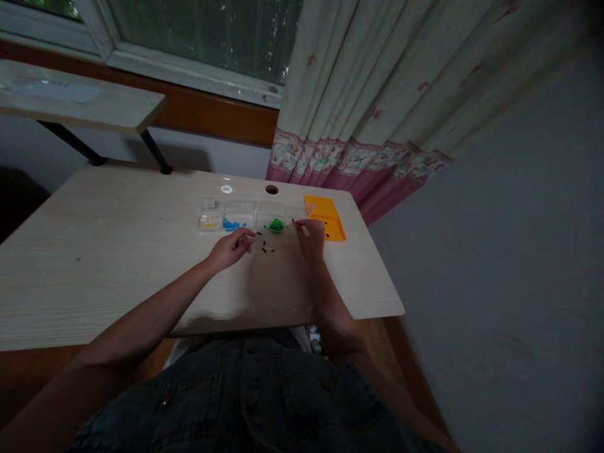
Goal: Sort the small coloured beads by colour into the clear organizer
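Observation:
My left hand (231,250) is over the table, its fingers curled and thumb and forefinger together beside a small dark piece (258,234); what they hold is too small to make out. My right hand (311,238) pinches a tiny dark piece (293,221) above the right end of a row of clear plastic boxes with lids raised. In the row lie yellow pieces (210,224), blue pieces (232,224), green pieces (276,224) and pale pieces (289,226), the last partly hidden by my right hand. Several small dark and pale pieces (267,250) lie on the table between my hands.
An open orange box (336,228) with a few dark pieces stands beyond my right hand. The wooden table (141,251) has a round cable hole (272,189) near its back edge. A raised shelf (94,104) stands at the left; a curtain (358,113) hangs behind.

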`<action>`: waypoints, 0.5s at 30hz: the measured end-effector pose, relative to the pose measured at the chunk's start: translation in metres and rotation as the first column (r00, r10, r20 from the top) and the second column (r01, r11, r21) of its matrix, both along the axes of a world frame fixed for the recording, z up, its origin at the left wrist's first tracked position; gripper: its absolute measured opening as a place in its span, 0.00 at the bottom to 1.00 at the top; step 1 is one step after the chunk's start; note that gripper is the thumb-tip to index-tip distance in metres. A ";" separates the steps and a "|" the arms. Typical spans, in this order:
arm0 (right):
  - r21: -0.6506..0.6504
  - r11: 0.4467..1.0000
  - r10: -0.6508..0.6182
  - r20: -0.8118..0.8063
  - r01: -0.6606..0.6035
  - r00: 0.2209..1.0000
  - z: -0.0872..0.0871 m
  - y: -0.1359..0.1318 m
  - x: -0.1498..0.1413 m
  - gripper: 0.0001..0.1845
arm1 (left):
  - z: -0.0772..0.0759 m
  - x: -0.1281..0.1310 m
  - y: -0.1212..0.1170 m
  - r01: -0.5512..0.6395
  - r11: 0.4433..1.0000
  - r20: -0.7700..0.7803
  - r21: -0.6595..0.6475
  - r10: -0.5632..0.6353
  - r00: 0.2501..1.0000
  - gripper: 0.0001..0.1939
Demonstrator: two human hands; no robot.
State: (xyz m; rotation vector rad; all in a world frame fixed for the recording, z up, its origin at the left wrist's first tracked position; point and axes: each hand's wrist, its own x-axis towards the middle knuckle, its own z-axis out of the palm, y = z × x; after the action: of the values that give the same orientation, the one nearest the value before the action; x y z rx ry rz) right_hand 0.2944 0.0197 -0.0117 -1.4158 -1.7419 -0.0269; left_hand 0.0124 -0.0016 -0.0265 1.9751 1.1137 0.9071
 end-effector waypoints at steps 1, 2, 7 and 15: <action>-0.015 0.996 -0.086 0.002 0.086 0.996 0.001 0.001 0.011 0.13 | 0.001 0.000 -0.001 -0.008 1.000 -0.033 0.017 0.008 0.999 0.16; -0.044 0.984 -0.170 0.015 0.171 0.985 0.003 0.001 0.021 0.14 | 0.001 0.001 -0.001 -0.013 0.999 -0.064 0.039 0.016 0.998 0.16; -0.137 0.858 -0.488 0.080 0.495 0.869 0.012 -0.005 0.049 0.15 | 0.004 0.003 -0.005 0.059 0.977 -0.263 0.206 -0.003 0.965 0.18; -0.272 0.742 -0.563 0.244 0.613 0.790 0.013 -0.012 0.051 0.16 | 0.002 0.006 -0.011 0.199 0.936 -0.497 0.291 -0.030 0.867 0.19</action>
State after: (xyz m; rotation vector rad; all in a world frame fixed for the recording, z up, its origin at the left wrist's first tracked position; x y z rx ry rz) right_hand 0.3452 0.0073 0.0012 -2.2395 -1.3724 -0.1874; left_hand 0.0182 -0.0124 -0.0246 2.6254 1.1413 0.5679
